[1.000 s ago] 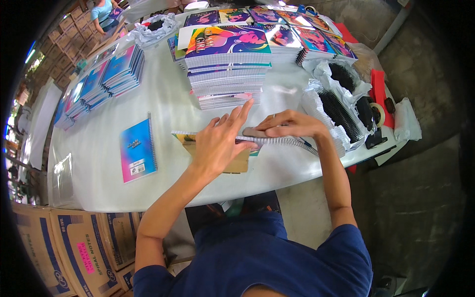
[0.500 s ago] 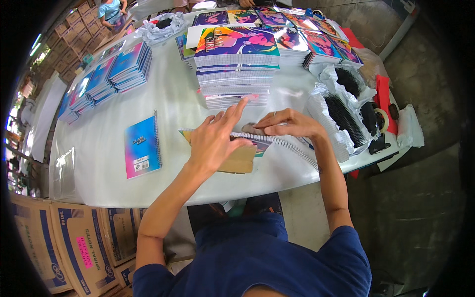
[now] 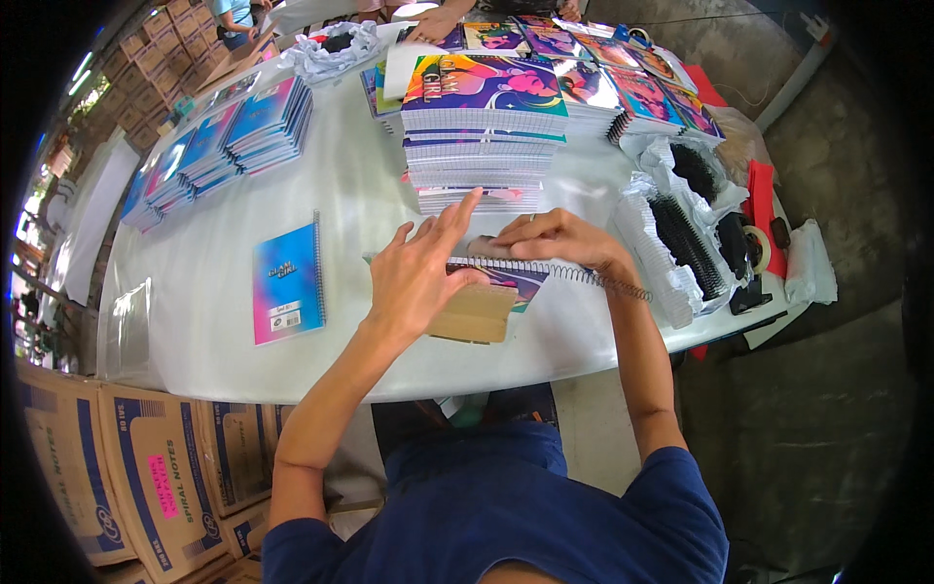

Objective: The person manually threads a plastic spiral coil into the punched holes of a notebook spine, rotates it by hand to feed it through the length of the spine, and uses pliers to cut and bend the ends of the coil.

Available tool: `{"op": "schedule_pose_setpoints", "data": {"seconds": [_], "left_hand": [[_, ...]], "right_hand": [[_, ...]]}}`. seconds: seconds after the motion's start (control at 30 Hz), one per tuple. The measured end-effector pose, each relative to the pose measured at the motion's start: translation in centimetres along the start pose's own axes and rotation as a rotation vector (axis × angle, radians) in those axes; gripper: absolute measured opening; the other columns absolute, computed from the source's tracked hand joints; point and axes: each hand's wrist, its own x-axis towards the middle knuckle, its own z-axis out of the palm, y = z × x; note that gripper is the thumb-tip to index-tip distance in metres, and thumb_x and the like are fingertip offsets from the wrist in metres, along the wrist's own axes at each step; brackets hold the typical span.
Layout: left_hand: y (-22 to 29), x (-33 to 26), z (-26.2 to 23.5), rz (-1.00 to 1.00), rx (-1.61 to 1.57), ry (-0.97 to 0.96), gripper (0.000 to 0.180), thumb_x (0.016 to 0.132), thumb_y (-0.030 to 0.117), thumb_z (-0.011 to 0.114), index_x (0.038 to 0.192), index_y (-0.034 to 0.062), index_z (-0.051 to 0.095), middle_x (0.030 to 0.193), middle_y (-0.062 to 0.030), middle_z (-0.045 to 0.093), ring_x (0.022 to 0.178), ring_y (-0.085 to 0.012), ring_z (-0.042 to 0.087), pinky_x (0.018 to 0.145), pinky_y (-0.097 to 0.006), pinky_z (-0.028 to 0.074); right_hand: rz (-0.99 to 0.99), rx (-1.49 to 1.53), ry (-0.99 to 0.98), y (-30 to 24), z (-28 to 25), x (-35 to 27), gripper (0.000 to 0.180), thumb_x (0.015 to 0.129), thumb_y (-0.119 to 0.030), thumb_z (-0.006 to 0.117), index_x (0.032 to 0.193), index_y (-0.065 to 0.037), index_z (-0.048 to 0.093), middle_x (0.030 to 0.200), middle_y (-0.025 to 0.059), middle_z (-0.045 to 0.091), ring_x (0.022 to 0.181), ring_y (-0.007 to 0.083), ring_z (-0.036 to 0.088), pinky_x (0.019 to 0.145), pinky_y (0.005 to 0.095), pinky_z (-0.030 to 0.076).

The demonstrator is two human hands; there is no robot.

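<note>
Notebook (image 3: 506, 284), with its coil (image 3: 564, 270) partly threaded and one end jutting right, was judged unfinished; a tall stack (image 3: 484, 136) of unbound ones waited beyond, one bound book (image 3: 288, 282) lay left. It was pinned near the table (image 3: 370, 195) edge under the left hand (image 3: 420, 277), fingers spread flat, while the coil was pinched by the right hand (image 3: 555, 238).

A dark blue short-sleeved cotton shirt (image 3: 506, 516) is worn, filling the lower middle of the frame, with its sleeves ending above the elbows. Both forearms are left bare from the sleeve hems to the wrists. No glove is worn on the left hand (image 3: 413, 282) or on the right hand (image 3: 555, 238).
</note>
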Motion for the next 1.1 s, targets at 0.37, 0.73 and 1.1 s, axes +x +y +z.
{"op": "schedule_pose_setpoints", "data": {"seconds": [0.37,0.73,1.1], "left_hand": [[-1.0,-0.4,-0.6,-0.030,0.004,0.017,0.108,0.056,0.042,0.082,0.150,0.0283,0.031,0.119,-0.0076,0.066,0.106,-0.0282,0.064,0.100,-0.049,0.046],[-2.6,-1.2,-1.7,-0.078,0.114,-0.030,0.108,0.059,0.037,0.085,0.151,0.0263,0.029,0.129,-0.0068,0.061,0.116,-0.0331,0.060,0.103,-0.054,0.040],[-5.3,-2.6,-2.0,-0.299,-0.362,0.093,0.116,0.054,0.017,0.090,0.152,0.0220,0.028,0.145,-0.0168,0.046,0.129,-0.0320,0.051,0.093,-0.040,0.053]], "right_hand": [[0.004,0.177,-0.110,-1.1,0.7,1.6,0.045,0.084,-0.038,0.072,0.108,0.001,0.072,0.108,0.0125,0.071,0.104,0.0210,0.063,0.093,0.0351,0.047],[0.150,-0.202,-0.081,-2.1,2.0,4.9,0.047,0.085,-0.037,0.072,0.110,0.003,0.071,0.110,0.0136,0.069,0.104,0.0212,0.060,0.093,0.0338,0.044],[0.133,-0.339,-0.172,-1.5,3.2,6.9,0.053,0.084,-0.041,0.072,0.114,0.003,0.069,0.107,0.0153,0.071,0.101,0.0210,0.063,0.090,0.0356,0.049]]}}
